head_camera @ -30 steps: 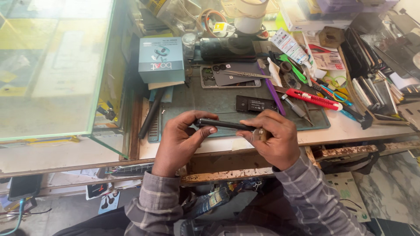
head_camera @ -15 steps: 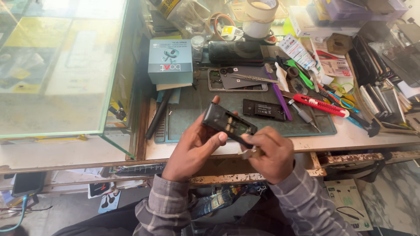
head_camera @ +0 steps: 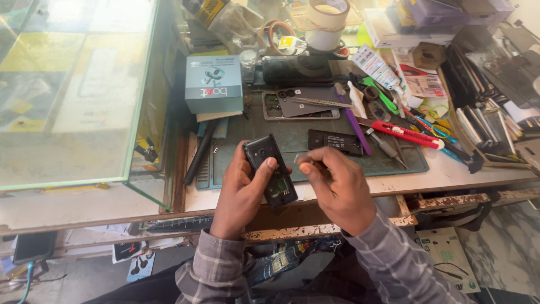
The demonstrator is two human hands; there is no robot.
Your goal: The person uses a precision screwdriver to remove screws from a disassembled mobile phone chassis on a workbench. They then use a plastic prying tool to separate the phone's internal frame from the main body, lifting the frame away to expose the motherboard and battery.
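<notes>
There are two hands: the left hand and the right hand. There is one small black phone in the left hand. On the counter there is one green mat, one blue box, one red cutter, one purple stick and maybe two rolls of tape, though the back is too messy to be sure.

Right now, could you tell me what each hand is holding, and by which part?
The left hand grips a small black opened phone by its long sides, thumb across the back. The right hand pinches something small at its fingertips; I cannot tell what.
</notes>
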